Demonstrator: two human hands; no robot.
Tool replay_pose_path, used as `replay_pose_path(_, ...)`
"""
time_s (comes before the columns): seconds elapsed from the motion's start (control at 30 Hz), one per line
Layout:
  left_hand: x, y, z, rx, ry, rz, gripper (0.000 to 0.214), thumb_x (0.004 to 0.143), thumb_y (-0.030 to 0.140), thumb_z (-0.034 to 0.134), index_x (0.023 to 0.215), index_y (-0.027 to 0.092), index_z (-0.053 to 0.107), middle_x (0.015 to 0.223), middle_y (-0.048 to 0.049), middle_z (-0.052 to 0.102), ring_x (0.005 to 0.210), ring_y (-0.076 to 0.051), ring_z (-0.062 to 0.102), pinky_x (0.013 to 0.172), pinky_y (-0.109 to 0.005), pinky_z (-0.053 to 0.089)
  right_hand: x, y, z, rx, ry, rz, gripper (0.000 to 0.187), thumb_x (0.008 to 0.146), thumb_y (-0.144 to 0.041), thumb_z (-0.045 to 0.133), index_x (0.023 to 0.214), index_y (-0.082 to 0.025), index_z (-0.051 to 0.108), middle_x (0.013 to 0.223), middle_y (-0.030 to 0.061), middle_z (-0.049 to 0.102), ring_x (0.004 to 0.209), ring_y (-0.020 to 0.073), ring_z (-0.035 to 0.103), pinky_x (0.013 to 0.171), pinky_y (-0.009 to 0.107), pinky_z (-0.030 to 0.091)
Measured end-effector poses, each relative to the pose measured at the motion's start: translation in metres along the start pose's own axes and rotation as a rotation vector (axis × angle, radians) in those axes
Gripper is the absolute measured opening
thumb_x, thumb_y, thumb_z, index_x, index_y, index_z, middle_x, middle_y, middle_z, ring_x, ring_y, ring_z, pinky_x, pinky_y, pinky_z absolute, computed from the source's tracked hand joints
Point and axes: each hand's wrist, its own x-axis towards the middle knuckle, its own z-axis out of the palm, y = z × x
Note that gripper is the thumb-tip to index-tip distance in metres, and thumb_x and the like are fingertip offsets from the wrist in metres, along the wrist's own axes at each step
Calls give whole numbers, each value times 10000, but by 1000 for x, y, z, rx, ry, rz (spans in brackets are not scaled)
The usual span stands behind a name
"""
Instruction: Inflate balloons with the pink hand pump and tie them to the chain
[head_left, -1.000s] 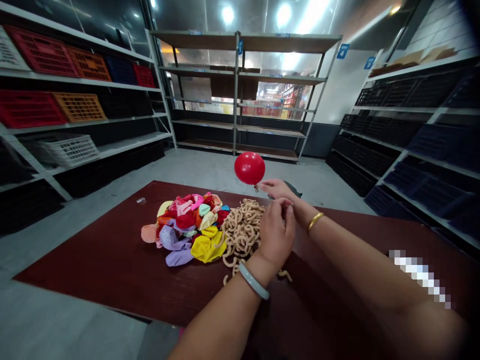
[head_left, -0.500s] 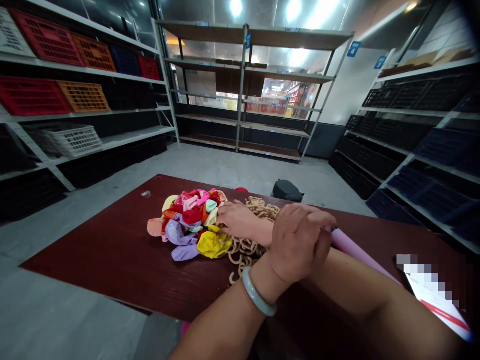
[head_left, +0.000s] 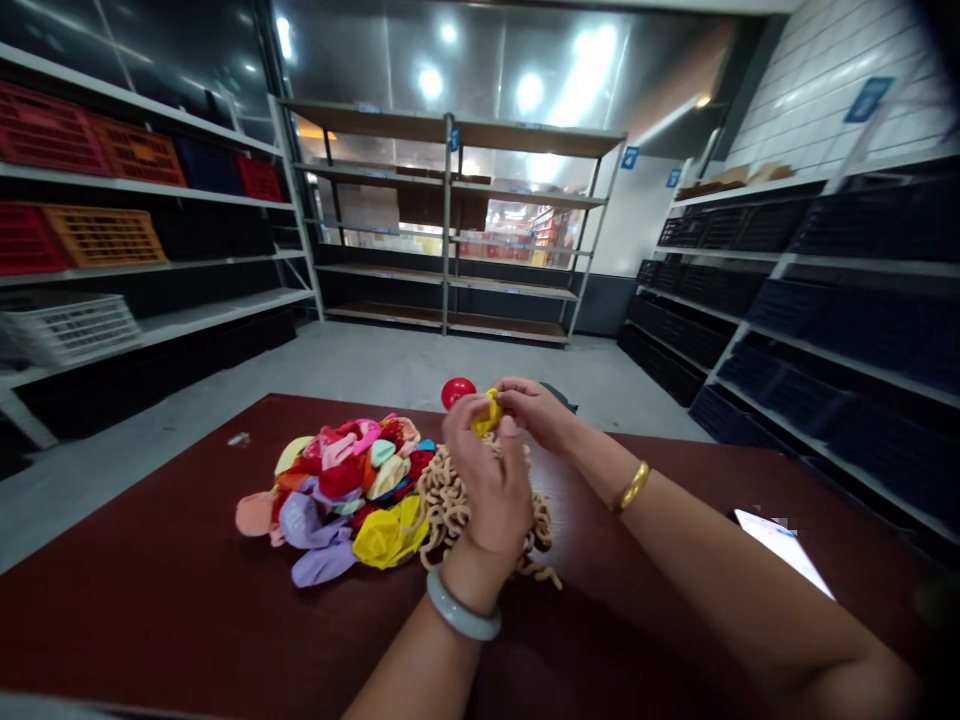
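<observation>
My left hand (head_left: 491, 490), with a pale bangle at the wrist, is raised over the table with its fingers curled around a small crumpled yellow piece (head_left: 491, 412). From the right, my right hand (head_left: 532, 408), a gold bangle on its wrist, pinches the same piece. What this piece is I cannot tell; its colour matches a yellow piece (head_left: 391, 532) in the pile. Below and behind my left hand lies a heap of curled beige pieces (head_left: 446, 490), partly covered by it. Left of that sits a pile of limp, soft coloured pieces (head_left: 341, 475) in purple, pink, red and orange.
A dark red table (head_left: 187, 600) carries everything. A lit phone (head_left: 784, 550) lies at the right. Past the far edge shows a shiny red round thing (head_left: 458, 393). Shelves (head_left: 450, 270) stand behind, with crates (head_left: 105, 235) at left and dark crates (head_left: 810, 310) at right.
My right hand has left the coloured pile with the yellow piece. My left hand has let go of my right forearm and joined it. The pink tube is out of sight. The view has shifted.
</observation>
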Motion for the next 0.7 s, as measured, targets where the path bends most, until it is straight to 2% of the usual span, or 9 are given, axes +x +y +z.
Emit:
replay_pose_path(0.07, 2, -11, 5, -60, 78, -243, 272, 922, 353, 493, 1143, 196, 473, 1173, -112, 504, 1062, -207, 512, 945, -366, 399, -10, -11, -14, -4, 43, -35, 223, 679, -350, 721, 753, -190, 584, 704, -22, 618, 647, 126, 577, 642, 254, 466)
replay_pose_path(0.13, 3, -22, 13, -212, 51, -533, 322, 907, 475, 483, 1079, 203, 488, 1066, -86, 557, 934, -187, 569, 840, -328, 459, -22, -16, -29, -12, 83, -72, 200, 699, -343, 706, 754, -191, 589, 716, -25, 613, 664, 124, 575, 670, 258, 461)
replay_pose_path(0.23, -2, -30, 24, -503, -200, -1002, 440, 874, 592, 457, 973, 169, 529, 894, -91, 615, 774, -190, 624, 670, -304, 505, -36, -16, -47, -28, 128, -131, 189, 711, -344, 695, 751, -189, 596, 727, -26, 603, 674, 119, 562, 699, 263, 446)
replay_pose_path(0.3, -7, -27, 29, -652, -420, -1204, 499, 864, 611, 459, 970, 136, 569, 881, -128, 645, 772, -207, 651, 661, -308, 521, -45, -13, -56, -35, 154, -158, 187, 716, -347, 689, 758, -190, 596, 727, -28, 597, 673, 118, 551, 698, 261, 436)
replay_pose_path(0.4, -14, -18, 32, -787, -647, -1272, 450, 838, 532, 581, 1034, 127, 609, 963, -153, 673, 836, -220, 670, 732, -323, 535, -58, -7, -65, -49, 167, -151, 177, 744, -354, 662, 758, -195, 586, 696, -36, 579, 638, 115, 528, 649, 249, 422)
replay_pose_path(0.47, -17, -15, 32, -772, -700, -1265, 355, 799, 418, 684, 991, 123, 642, 937, -131, 683, 788, -190, 671, 713, -288, 535, -66, -5, -70, -81, 177, -155, 186, 752, -370, 654, 755, -199, 582, 695, -35, 583, 639, 116, 531, 643, 248, 426)
replay_pose_path(0.53, -20, -14, 31, -701, -719, -1250, 269, 768, 337, 732, 887, 104, 666, 831, -99, 680, 670, -136, 645, 627, -222, 514, -73, -3, -74, -177, 206, -179, 219, 761, -413, 641, 776, -200, 589, 745, -18, 613, 696, 129, 564, 682, 259, 446)
replay_pose_path(0.6, -22, -13, 30, -663, -768, -1231, 240, 768, 322, 732, 817, 94, 674, 748, -80, 662, 593, -105, 609, 552, -184, 477, -78, -1, -79, -343, 272, -185, 283, 781, -478, 596, 821, -198, 597, 812, 11, 647, 770, 149, 597, 719, 277, 464)
replay_pose_path(0.7, -25, -9, 28, -730, -882, -1207, 240, 798, 328, 699, 826, 90, 691, 768, -91, 664, 647, -124, 624, 568, -191, 480, -85, 1, -94, -556, 407, -140, 358, 812, -535, 516, 860, -190, 598, 851, 44, 672, 810, 173, 620, 711, 290, 471)
